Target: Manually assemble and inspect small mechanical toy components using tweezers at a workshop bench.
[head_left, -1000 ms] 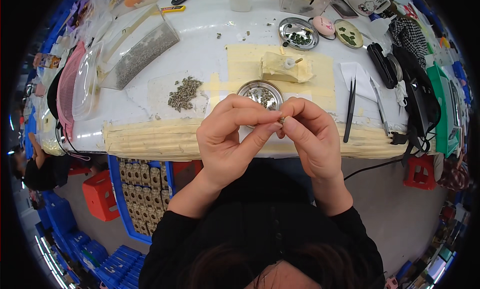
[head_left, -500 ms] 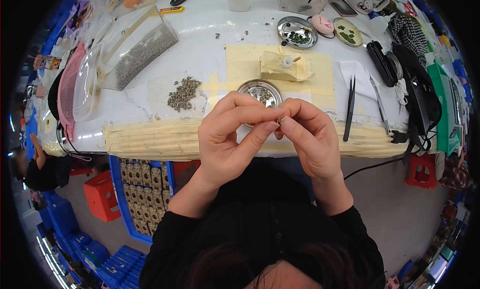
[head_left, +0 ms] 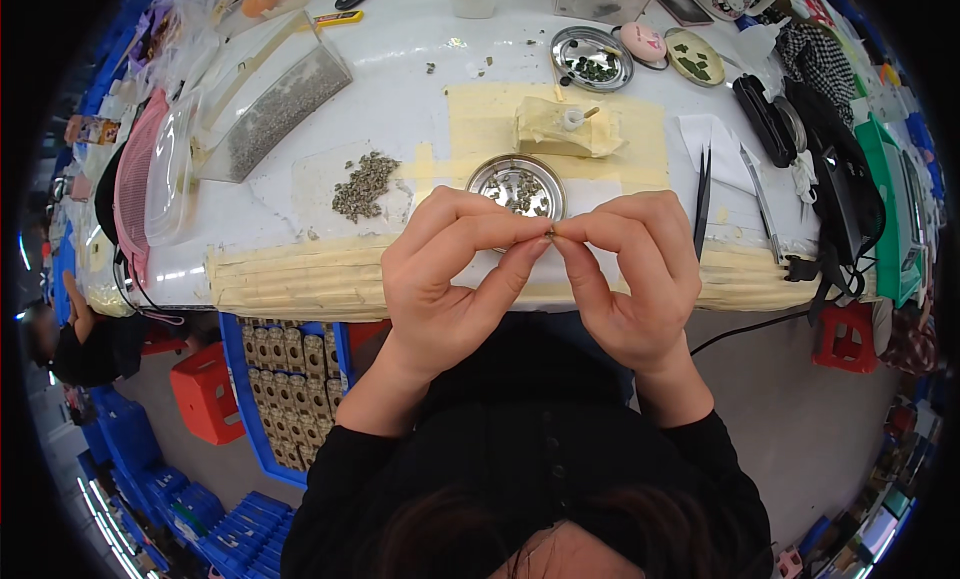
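Pinching, head view: left hand (head_left: 445,269), thumb and index fingertip together on a tiny part (head_left: 550,233); right hand (head_left: 640,269), thumb and index fingertip meeting the same piece from the other side. Part: raised between the fingertips, at the near side of a round metal dish (head_left: 480,172); exact shape too small to tell. Dish: scattered small grey-green pieces within. Left of it: one loose heap (head_left: 365,186) of similar pieces. Behind the dish: one taped block (head_left: 548,129), yellowish, on yellowish paper. Right of the hands: black tweezers (head_left: 703,204); beside them, silver tweezers (head_left: 763,207), partly on white tissue (head_left: 710,144). Far left: clear box (head_left: 247,71) with grey granules. Below the table edge, left: blue tray (head_left: 238,389), brown blocks in rows; red stool (head_left: 203,391) alongside.
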The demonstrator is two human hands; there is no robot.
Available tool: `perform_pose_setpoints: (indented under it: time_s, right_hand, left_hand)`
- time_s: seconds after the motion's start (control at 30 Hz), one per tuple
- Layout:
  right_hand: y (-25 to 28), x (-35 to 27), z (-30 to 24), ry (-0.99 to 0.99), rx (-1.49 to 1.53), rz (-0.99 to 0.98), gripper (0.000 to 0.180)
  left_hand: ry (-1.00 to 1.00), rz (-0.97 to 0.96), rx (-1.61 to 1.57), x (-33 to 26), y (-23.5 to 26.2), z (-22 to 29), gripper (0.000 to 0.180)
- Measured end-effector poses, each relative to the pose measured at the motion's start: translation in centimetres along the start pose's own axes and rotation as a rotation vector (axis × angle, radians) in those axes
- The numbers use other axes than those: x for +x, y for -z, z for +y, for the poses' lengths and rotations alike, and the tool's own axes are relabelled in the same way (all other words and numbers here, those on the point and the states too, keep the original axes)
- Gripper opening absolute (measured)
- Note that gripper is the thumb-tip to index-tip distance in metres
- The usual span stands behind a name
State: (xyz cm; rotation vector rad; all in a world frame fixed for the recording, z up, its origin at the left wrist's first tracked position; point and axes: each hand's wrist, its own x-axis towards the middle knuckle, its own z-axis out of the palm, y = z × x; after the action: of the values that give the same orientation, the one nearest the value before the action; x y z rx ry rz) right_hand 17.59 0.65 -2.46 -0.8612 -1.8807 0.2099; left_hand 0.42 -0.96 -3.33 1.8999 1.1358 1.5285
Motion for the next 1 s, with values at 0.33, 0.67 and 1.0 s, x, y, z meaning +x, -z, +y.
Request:
perform_pose_setpoints:
  time_s: [0.33, 0.67, 1.0]
  right_hand:
    - [0.2, 0.0, 0.0, -0.040, 0.054, -0.032, 0.021]
    - [0.0, -0.7, 0.3, -0.467, 0.608, -0.133, 0.006]
    - [-0.3, -0.9, 0.3, -0.600, 0.829, -0.186, 0.005]
  left_hand:
    - [0.016, -0.016, -0.019, -0.2, -0.1, -0.2, 0.015]
    - [0.024, 0.016, -0.129, -0.5, -0.3, -0.6, 0.013]
    - [0.059, 0.004, -0.253, -0.7, -0.4, -0.7, 0.014]
